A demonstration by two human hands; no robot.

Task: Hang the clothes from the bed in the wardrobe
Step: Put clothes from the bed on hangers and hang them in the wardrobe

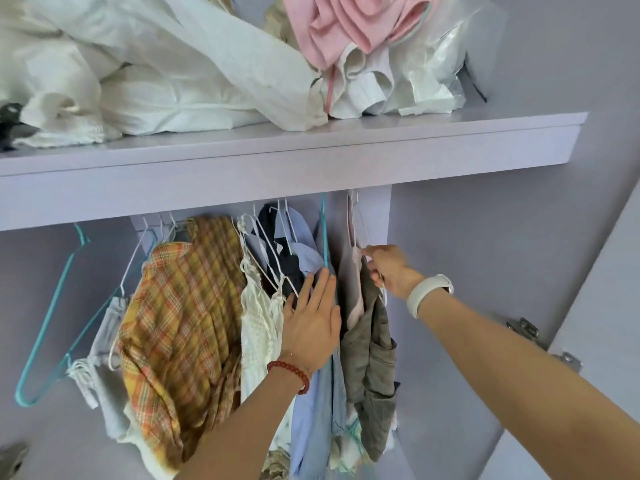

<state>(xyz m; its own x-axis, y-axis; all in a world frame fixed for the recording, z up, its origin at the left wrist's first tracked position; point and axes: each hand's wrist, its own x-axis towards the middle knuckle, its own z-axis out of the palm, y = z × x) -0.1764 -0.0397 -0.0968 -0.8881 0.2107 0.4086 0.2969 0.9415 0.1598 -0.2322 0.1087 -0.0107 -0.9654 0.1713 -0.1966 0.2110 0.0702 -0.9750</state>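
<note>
Head view. The olive garment [372,344] is shown at the right end of the hanging row, under the shelf [277,157]. Its white wire hanger [381,285] is pinched by the right hand [389,270], presumably to seat it. The blue shirt [313,403] is pressed aside by the flat, straight-fingered left hand [311,327], so that a gap is kept.

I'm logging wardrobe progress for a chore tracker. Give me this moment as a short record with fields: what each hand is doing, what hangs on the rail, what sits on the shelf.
left hand: flat, fingers straight, pressing against the light blue shirt
right hand: grips the white hanger carrying the olive garment
also on rail: yellow plaid shirt, white lace top, bare teal hanger
shelf: heaped white bedding, pink cloth
</note>
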